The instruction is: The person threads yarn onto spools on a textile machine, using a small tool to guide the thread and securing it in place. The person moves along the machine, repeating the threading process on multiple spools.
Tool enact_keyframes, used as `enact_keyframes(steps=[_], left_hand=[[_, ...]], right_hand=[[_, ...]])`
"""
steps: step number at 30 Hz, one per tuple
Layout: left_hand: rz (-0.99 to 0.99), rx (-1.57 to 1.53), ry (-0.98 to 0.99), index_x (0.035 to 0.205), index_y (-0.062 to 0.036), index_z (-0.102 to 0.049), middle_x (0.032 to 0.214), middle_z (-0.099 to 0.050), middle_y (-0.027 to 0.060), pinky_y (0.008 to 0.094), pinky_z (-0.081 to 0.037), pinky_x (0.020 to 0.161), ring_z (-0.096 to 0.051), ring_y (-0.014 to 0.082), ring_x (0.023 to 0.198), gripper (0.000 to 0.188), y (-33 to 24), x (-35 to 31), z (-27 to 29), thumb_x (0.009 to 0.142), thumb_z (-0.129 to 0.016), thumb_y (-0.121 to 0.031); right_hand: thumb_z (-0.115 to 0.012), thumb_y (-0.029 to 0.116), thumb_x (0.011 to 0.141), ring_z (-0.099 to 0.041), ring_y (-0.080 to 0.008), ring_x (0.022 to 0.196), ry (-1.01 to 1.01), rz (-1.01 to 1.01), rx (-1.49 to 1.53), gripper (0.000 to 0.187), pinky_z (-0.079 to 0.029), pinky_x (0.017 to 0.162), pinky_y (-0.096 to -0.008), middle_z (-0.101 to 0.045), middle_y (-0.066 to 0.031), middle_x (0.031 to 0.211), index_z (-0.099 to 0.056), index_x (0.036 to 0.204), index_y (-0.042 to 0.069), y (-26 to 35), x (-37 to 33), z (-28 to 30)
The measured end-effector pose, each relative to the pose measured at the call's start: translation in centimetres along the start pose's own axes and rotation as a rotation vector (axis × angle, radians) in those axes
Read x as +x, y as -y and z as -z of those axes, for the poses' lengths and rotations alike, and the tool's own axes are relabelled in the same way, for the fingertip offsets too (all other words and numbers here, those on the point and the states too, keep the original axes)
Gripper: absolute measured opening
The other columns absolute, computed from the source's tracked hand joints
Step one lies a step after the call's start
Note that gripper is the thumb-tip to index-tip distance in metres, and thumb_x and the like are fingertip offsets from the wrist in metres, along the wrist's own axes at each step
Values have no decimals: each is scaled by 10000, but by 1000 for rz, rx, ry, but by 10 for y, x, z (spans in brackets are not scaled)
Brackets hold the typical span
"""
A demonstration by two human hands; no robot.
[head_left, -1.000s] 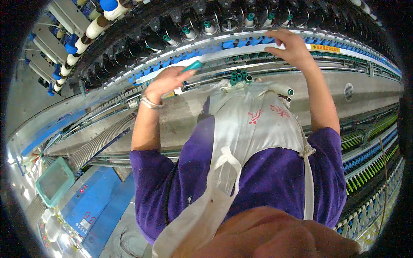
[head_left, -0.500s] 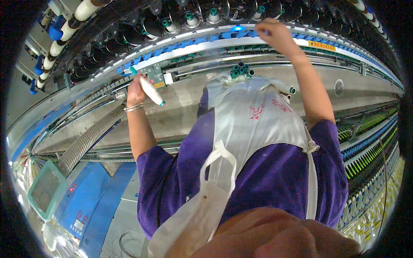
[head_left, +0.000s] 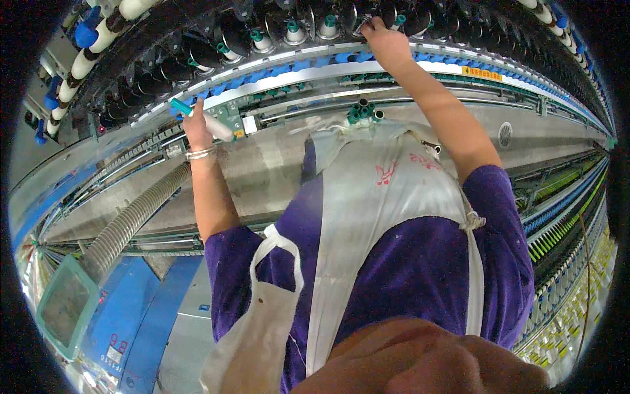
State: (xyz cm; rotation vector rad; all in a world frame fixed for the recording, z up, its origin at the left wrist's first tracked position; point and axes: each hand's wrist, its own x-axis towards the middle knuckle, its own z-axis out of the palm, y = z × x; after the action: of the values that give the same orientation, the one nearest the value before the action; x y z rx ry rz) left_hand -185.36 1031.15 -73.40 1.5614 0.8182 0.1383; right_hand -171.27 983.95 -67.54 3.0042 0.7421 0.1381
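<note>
1. From where I stand, a long machine fills the room, its grey metal panel [head_left: 262,161] running behind the person in a white apron [head_left: 357,190] and purple shirt [head_left: 420,276].
2. Along the dark upper part of the machine is a row of spindles; several carry white bobbins with teal tops [head_left: 262,41], and a pale rail [head_left: 275,80] curves below them.
3. To the person's left I see a ribbed hose [head_left: 141,207], a teal-framed box [head_left: 90,289] and a blue cabinet [head_left: 125,302]; to the right, rows of bright green pegs [head_left: 548,243].
4. A cluster of dark teal tubes [head_left: 361,113] stands up at the apron's far edge.
5. The yarn bobbin [head_left: 221,130] is slim and white, with a bare teal end; it lies tilted across the left hand [head_left: 195,125], in front of the machine, teal end up and to the left.
6. The left grip is closed around this bobbin.
7. The right hand [head_left: 386,46] reaches in among the spindles, fingertips at one of them; whether its grip holds anything, I cannot tell.
</note>
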Motion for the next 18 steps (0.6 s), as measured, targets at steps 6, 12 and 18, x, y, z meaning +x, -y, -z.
enact_keyframes(steps=[6,12,18], left_hand=[[-247,417,-12,943,24,-651,848,-647,91,335,-485,751,-601,186,815,421,-23,-47,-55,869,-644,-390],[-990,338,509,962,-76,-674,1088,-636,124,350,-499,845,-608,273,1003,263,-75,-157,-195,734,-766,-167],[-1293,359,340,967,-56,-643,1061,-615,134,350,-516,760,-631,297,925,325,-116,-162,-296,729,-780,-231]], right_hand=[[-565,212,830,-663,-292,791,26,10,-56,166,-545,631,-398,-662,-95,944,-671,920,121,5,-12,35],[-566,444,858,-635,-308,738,-241,23,78,403,-506,652,-408,-647,-99,728,-686,709,89,-31,-18,144],[-512,358,945,-495,-161,485,-378,-181,796,536,-386,496,-310,-494,-69,499,-550,546,2,-51,-15,219]])
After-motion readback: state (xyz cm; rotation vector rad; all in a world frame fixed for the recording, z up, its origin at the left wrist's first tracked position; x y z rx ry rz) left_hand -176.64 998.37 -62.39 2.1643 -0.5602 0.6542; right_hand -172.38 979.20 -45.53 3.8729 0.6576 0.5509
